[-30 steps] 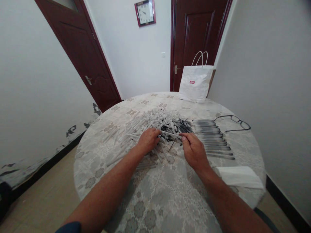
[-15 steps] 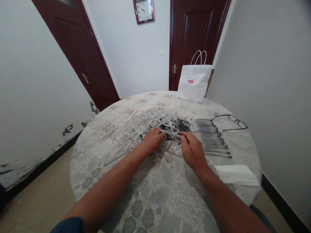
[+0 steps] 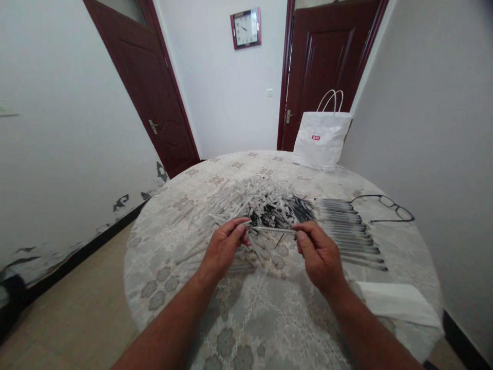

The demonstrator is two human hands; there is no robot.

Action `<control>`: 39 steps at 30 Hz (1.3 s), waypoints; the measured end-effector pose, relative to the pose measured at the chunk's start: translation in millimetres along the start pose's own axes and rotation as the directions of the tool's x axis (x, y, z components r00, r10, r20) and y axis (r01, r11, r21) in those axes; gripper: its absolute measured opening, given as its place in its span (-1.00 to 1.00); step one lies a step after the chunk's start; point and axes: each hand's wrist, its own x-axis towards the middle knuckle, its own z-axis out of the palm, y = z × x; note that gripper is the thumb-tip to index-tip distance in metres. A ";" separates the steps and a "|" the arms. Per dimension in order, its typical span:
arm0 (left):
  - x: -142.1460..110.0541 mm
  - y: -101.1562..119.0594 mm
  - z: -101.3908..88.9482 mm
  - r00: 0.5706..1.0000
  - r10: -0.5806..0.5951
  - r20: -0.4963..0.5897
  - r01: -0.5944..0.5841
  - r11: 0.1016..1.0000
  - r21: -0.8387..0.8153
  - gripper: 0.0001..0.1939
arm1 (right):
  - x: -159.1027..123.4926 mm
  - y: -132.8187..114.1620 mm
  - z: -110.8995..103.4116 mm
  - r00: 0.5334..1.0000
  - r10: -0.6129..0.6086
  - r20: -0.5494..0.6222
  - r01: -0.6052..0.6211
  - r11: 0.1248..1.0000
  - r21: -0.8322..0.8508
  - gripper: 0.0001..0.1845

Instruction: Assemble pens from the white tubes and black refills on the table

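Observation:
My right hand (image 3: 320, 253) pinches the right end of a slim, whitish pen (image 3: 274, 230), which points left across the front of the pile. Closed at the fingertips, my left hand (image 3: 225, 245) grips a small white pen cap (image 3: 247, 222) close to the pen's left tip. Whether cap and tip touch, I cannot tell. Behind both hands spreads a heap of pen parts: clear barrels (image 3: 208, 218), short white caps (image 3: 278, 192) and thin black pieces (image 3: 302, 208). Right of my right hand, several dark-ended pens (image 3: 346, 226) lie side by side in a row.
A flowered cloth covers the round table (image 3: 246, 318). Black-framed glasses (image 3: 389, 205) lie beyond the row at the right. Nearer my right forearm is a folded white cloth or paper (image 3: 398, 303). A white paper bag (image 3: 322, 141) stands at the back edge.
My left hand has drawn back from the heap toward me and now pinches a small white cap. The pen in my right hand is held nearly level. The view has shifted a little.

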 end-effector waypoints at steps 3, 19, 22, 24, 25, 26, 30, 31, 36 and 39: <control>5.5 -3.2 -2.9 0.997 -0.069 0.025 0.073 0.973 -0.220 -0.66 | -0.7 1.0 2.4 0.999 0.030 0.040 -0.030 0.999 0.011 -0.78; 11.3 -9.6 -4.6 0.993 -0.110 0.044 0.118 0.939 -0.322 -0.71 | -1.0 3.6 5.9 0.996 -0.011 0.085 0.017 0.997 -0.071 -0.80; 10.8 -9.1 -4.0 0.991 -0.122 0.049 0.131 0.944 -0.302 -0.69 | -0.3 2.9 5.9 0.995 -0.011 0.095 0.019 0.997 -0.081 -0.80; 10.8 -9.8 -3.9 0.990 -0.126 0.061 0.138 0.950 -0.280 -0.68 | 0.4 2.2 6.0 0.995 -0.021 0.095 0.029 0.996 -0.085 -0.80; 11.0 -10.4 -4.1 0.989 -0.127 0.068 0.141 0.952 -0.270 -0.68 | 0.8 1.8 6.0 0.995 -0.027 0.095 0.036 0.996 -0.087 -0.80; 11.2 -11.0 -4.3 0.989 -0.130 0.077 0.146 0.954 -0.262 -0.68 | 1.0 1.4 5.9 0.995 -0.036 0.095 0.044 0.995 -0.088 -0.80; 11.7 -12.7 -5.6 0.984 -0.151 0.095 0.171 0.952 -0.255 -0.68 | 1.4 0.0 5.6 0.993 -0.075 0.095 0.084 0.993 -0.089 -0.80; 11.6 -12.8 -5.7 0.983 -0.153 0.097 0.173 0.951 -0.257 -0.68 | 1.4 0.0 5.6 0.993 -0.083 0.090 0.091 0.992 -0.089 -0.80; 10.3 -11.3 -4.6 0.980 -0.171 0.102 0.194 0.937 -0.290 -0.65 | 2.5 2.6 6.6 0.985 -0.137 0.105 0.148 0.982 -0.116 -0.80; 10.3 -10.5 -3.7 0.978 -0.185 0.097 0.207 0.929 -0.308 -0.63 | 3.5 6.3 7.7 0.975 -0.178 0.137 0.199 0.967 -0.158 -0.79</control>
